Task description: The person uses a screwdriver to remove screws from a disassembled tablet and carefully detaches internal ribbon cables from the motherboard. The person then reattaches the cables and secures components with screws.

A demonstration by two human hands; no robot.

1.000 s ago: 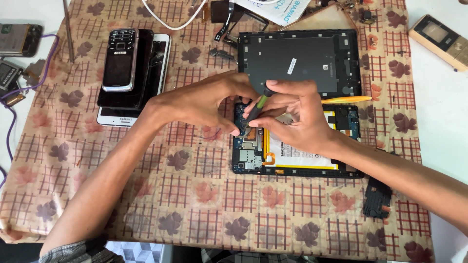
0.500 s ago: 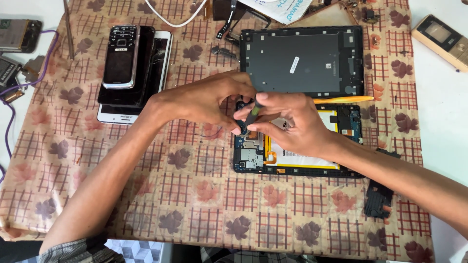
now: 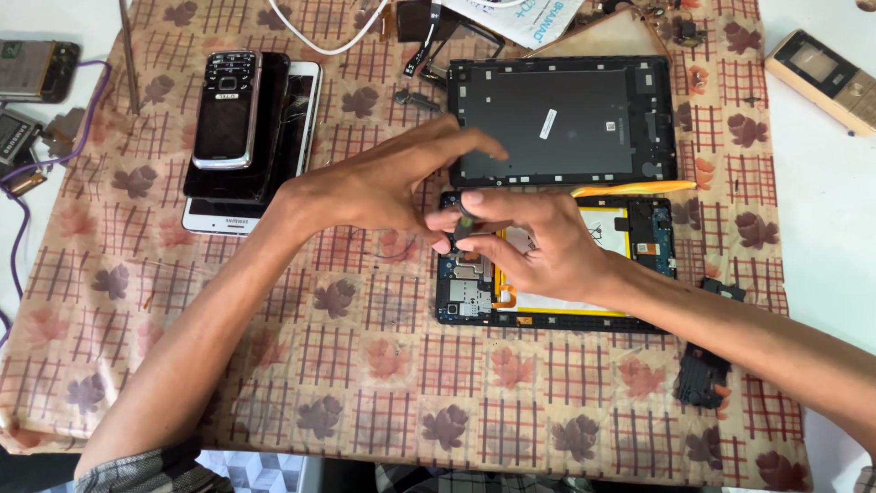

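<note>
An opened tablet (image 3: 639,239) lies on the checked cloth, its blue circuit board (image 3: 464,294) and white battery bared. My right hand (image 3: 534,246) hovers over the tablet's left half and pinches a small dark-green tool (image 3: 464,222) between thumb and fingers. My left hand (image 3: 379,187) meets it from the left, fingertips against the right hand's fingertips and forefinger stretched out over the cover's edge. Whether the left hand grips anything is hidden. The tablet's black back cover (image 3: 566,123) lies just behind, with an orange pry stick (image 3: 634,189) between cover and tablet.
A stack of phones (image 3: 242,137) sits at the back left, with batteries (image 3: 23,146) and a purple cable at the left edge. A beige handset (image 3: 821,78) lies at the far right. Black plastic parts (image 3: 701,376) rest on the cloth at the right. A white cable (image 3: 328,36) runs along the back.
The hands have stayed together over the tablet's left end. My left forefinger has straightened outward, and the green tool is now mostly covered by my right fingers.
</note>
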